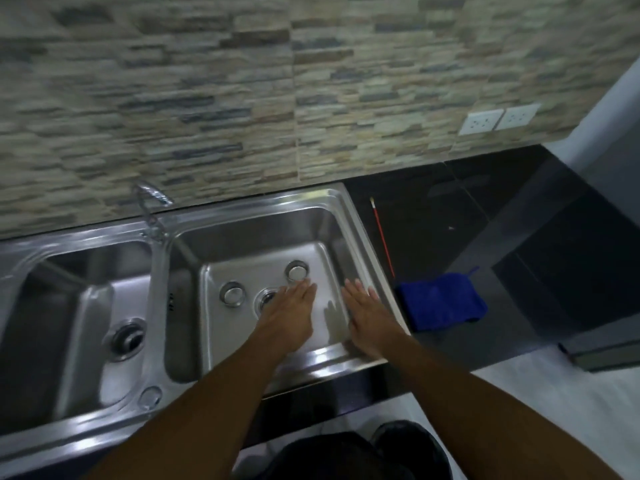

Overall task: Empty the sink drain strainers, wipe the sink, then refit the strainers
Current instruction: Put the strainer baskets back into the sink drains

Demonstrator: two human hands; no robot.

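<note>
In the centre basin (249, 242), two strainers (233, 294) are lying loose; left hand (291, 306), right hand (363, 313) are hovering, grips wide, empty; wiping, refitting likely remaining.

No writing can be read from where I stand. One small dark mark (170, 301) on the sink (242, 210) wall is too blurred to make out.

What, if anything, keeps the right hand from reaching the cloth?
Nothing visible, so probably yes. The right hand is open over the right sink rim; the cloth lies beside that rim on the counter, nothing between them. The red brush lies farther back.
</note>
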